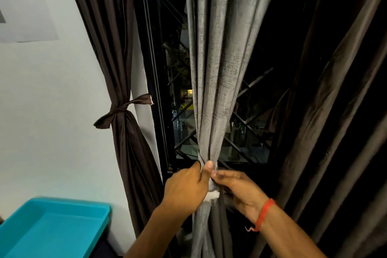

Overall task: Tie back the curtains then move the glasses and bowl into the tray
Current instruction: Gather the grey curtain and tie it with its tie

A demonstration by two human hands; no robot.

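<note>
A grey curtain (217, 69) is seen gathered into a narrow bunch in front of a dark window (180, 94), where it is gripped by two bare hands. The left hand (188, 186) is curled round the bunch from the left, its thumb raised against the fabric, while a strip of the same cloth is wrapped about the gathered folds just above it. The right hand (236, 188), marked by an orange thread (265, 213) at the wrist, is pressed to the bunch from the right, its fingertips pinching the fabric beside the left thumb. At left, a dark brown curtain (117, 48) is shown already tied back with a knotted band (119, 110) against the white wall (52, 111). A turquoise tray (88, 211) is visible at lower left, well apart from the hands. More dark drapery (339, 111) is hung at right.
</note>
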